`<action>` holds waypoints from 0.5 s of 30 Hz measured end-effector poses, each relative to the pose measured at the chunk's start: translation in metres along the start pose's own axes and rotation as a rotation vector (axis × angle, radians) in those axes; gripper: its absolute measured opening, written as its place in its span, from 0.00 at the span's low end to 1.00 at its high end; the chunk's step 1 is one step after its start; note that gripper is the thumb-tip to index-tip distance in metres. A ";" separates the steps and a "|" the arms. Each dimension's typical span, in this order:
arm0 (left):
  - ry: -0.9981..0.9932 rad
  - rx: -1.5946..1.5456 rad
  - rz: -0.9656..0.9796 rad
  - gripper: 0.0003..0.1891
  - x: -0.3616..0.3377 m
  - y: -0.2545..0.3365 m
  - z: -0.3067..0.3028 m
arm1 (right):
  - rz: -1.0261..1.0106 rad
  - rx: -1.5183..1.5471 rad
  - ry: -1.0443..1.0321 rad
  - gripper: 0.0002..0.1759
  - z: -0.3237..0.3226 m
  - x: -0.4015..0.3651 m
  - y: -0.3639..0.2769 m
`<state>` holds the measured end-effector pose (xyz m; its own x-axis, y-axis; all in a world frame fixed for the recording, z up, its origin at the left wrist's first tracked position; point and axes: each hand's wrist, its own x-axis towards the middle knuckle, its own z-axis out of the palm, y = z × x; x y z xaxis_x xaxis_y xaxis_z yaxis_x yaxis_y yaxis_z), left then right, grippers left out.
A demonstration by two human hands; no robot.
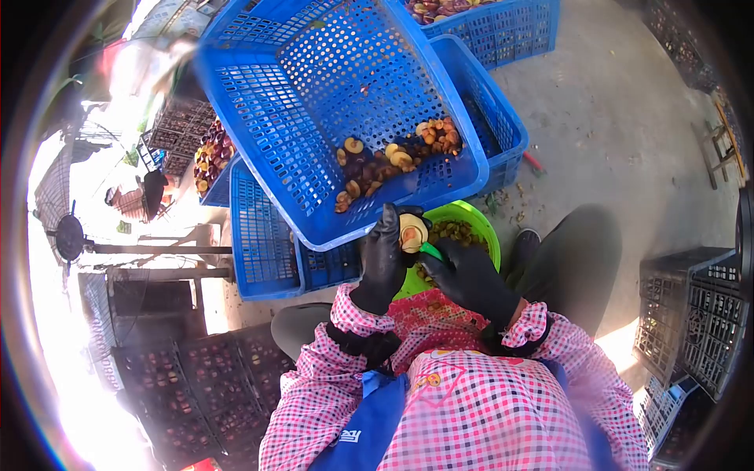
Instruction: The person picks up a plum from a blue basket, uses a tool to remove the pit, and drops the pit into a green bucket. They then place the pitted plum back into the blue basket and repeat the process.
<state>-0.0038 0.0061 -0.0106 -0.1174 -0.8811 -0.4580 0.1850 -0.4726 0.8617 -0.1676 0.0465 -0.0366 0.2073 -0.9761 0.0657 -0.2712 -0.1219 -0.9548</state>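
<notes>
One cut fruit is resting mid-frame in the left hand's curled fingers. Right hand is pinching a green handle.

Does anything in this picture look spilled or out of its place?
Yes: small scraps lie scattered on the floor, outside the green bowl. Also, the large blue basket looks tilted, with fruit pieces gathered along its near side.

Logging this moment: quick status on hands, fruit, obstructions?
Left hand holding cut fruit, pale face exposed. Right hand gripping green-handled tool close to it. Nothing visible between tool and fruit; tilted blue crate just beyond.
</notes>
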 end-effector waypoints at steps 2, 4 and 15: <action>0.051 0.016 0.100 0.31 0.002 -0.004 0.008 | 0.022 0.009 -0.009 0.19 -0.002 0.000 -0.002; 0.062 0.009 0.117 0.32 0.003 -0.004 0.012 | 0.044 0.017 -0.014 0.19 -0.002 0.001 -0.001; -0.115 0.110 0.286 0.32 0.004 0.003 0.016 | 0.450 0.820 -0.586 0.26 -0.030 0.007 -0.013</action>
<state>-0.0195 0.0016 -0.0064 -0.1867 -0.9673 -0.1715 0.1210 -0.1958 0.9731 -0.1904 0.0356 -0.0149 0.7186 -0.6381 -0.2765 0.2270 0.5910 -0.7741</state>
